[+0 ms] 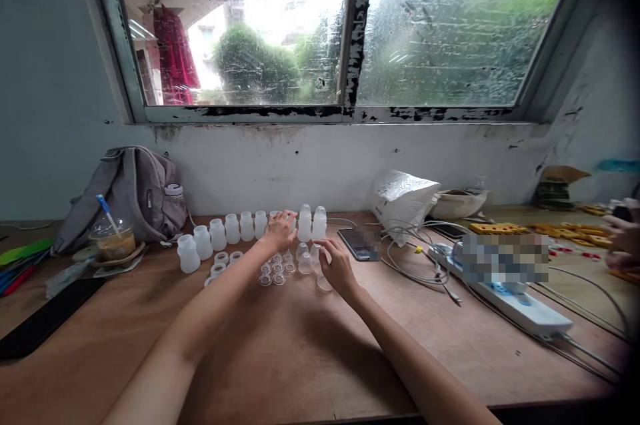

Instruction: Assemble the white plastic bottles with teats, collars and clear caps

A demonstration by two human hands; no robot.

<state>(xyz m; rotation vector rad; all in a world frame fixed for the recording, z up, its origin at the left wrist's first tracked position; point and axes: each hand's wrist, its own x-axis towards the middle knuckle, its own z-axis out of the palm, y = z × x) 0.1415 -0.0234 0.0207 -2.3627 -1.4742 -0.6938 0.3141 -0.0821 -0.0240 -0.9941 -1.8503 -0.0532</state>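
A curved row of frosted white baby bottles (218, 235) stands along the back of the wooden table. Over the row's right part reaches my left hand (281, 230), its fingers apart and partly hiding bottles behind it. Two bottles with clear domed tops (305, 221) stand just to its right. My right hand (337, 263) is at the clear dome caps (305, 263), fingers bent and apart beside one; contact is hard to make out. Several clear nipples (278, 269) lie between my hands. White collar rings (221, 257) lie left of them, partly behind my left forearm.
A phone (357, 243), cables (420, 271) and a white power strip (520, 308) lie to the right. A foil bag (403, 201) stands near the wall. On the left are a backpack (130, 191), an iced drink cup (116, 238) and a black flat strip (50, 318). Another person's hand (623, 238) shows far right.
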